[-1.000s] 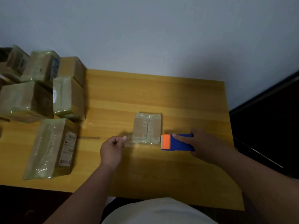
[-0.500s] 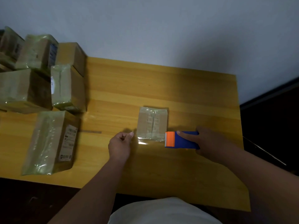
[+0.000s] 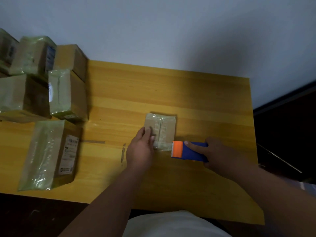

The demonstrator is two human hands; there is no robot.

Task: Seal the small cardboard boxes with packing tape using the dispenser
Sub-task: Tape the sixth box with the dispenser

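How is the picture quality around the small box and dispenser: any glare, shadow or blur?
Head view: dim, soft lighting; small box readable, its tape only faintly glossy; left hand slightly motion-blurred; dispenser in the right hand sharp; brighter glare on the wrapped boxes at left; wide-angle bending at the table edge.

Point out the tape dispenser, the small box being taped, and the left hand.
tape dispenser (image 3: pixel 189 150), head view, on its blue body.
small cardboard box (image 3: pixel 166 127), head view, on its taped top face.
left hand (image 3: pixel 141 147), head view, on its back.

white printed label on the side of a taped box, print too small to read
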